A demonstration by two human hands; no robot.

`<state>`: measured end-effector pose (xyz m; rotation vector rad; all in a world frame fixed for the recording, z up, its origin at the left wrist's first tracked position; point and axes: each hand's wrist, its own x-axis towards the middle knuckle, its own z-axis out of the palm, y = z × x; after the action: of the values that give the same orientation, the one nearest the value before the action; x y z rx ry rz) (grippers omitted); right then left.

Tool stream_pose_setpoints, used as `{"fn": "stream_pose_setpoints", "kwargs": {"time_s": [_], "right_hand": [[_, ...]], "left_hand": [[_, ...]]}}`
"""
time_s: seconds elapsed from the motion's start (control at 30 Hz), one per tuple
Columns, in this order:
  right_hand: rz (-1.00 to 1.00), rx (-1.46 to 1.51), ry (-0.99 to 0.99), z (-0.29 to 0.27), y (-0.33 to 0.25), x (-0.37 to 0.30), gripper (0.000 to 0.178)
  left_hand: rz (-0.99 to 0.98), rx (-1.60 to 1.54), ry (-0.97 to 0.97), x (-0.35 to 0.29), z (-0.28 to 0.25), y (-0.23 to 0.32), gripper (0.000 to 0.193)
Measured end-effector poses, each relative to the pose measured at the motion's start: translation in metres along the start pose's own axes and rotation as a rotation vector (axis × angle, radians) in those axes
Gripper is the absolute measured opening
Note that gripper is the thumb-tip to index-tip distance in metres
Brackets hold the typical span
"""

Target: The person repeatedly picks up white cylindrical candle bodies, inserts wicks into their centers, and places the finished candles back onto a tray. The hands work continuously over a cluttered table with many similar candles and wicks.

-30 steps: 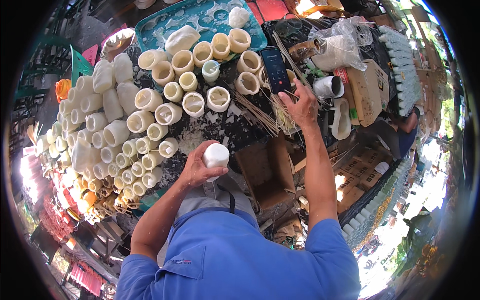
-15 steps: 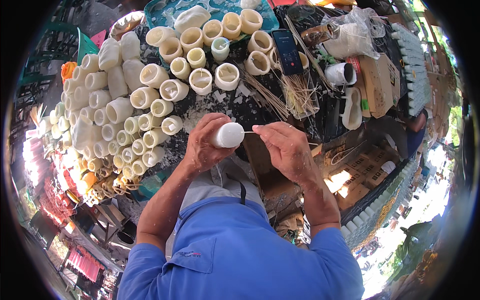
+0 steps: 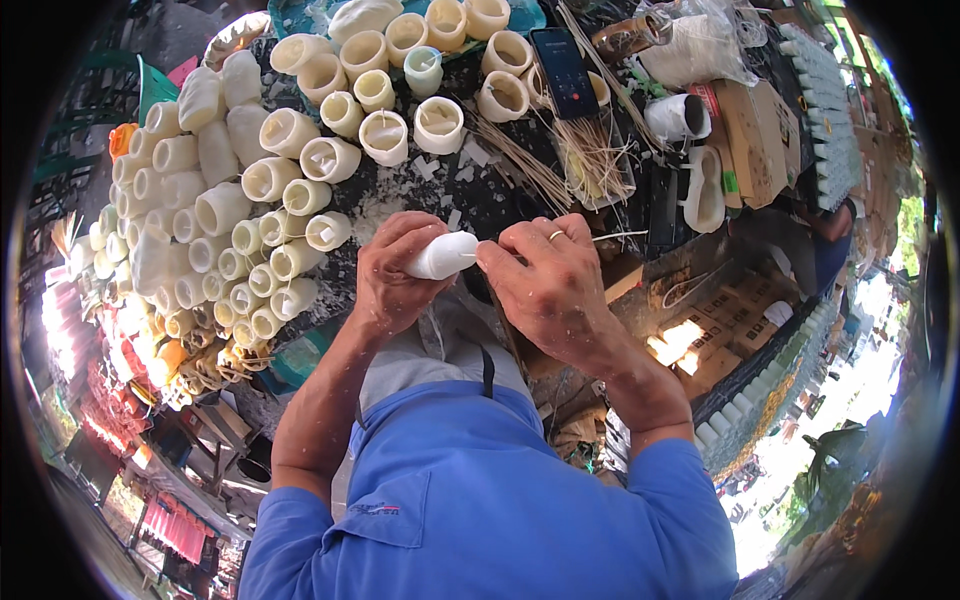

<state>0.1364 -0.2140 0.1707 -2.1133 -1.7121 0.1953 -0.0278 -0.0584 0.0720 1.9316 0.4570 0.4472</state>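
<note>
My left hand [image 3: 395,275] is wrapped round a white cylindrical candle [image 3: 443,256], tilted with one end toward the right. A thin pale wick [image 3: 621,236] shows at that end and again as a stiff length sticking out past the far side of my right hand [image 3: 545,275]. The right fingers are closed on the wick close against the candle's end. A ring is on one right finger. Both hands are just in front of the table's near edge, and white flecks dot the skin.
Many cream wax cups [image 3: 383,137] crowd the table's left and far parts. A phone [image 3: 563,72], bundled thin sticks [image 3: 527,165], a dark-mouthed white cup [image 3: 679,118] and a cardboard box [image 3: 752,135] stand to the right. White scraps litter the black table surface [image 3: 400,195].
My right hand has come in to the candle's end, and the wick now sticks out beyond its far side. The candle has moved slightly left and up in my left hand.
</note>
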Motion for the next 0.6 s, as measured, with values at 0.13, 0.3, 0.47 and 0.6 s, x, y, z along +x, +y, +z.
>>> {"fn": "stream_pose_setpoints", "kwargs": {"time_s": [0.13,0.3,0.47,0.6], "right_hand": [[-0.028,-0.002,0.005,0.011,0.002,-0.002,0.020],[-0.036,0.001,0.018,0.025,0.000,0.002,0.015],[-0.001,0.009,-0.028,0.019,0.005,0.000,0.011],[0.009,-0.032,-0.020,0.013,0.008,-0.008,0.009]], "left_hand": [[-0.028,0.034,-0.023,0.000,0.000,0.000,0.056],[-0.023,0.028,-0.036,0.003,0.005,0.005,0.062],[0.030,0.129,-0.036,0.004,0.013,0.003,0.066],[0.071,0.153,-0.027,-0.002,0.014,-0.001,0.067]]}}
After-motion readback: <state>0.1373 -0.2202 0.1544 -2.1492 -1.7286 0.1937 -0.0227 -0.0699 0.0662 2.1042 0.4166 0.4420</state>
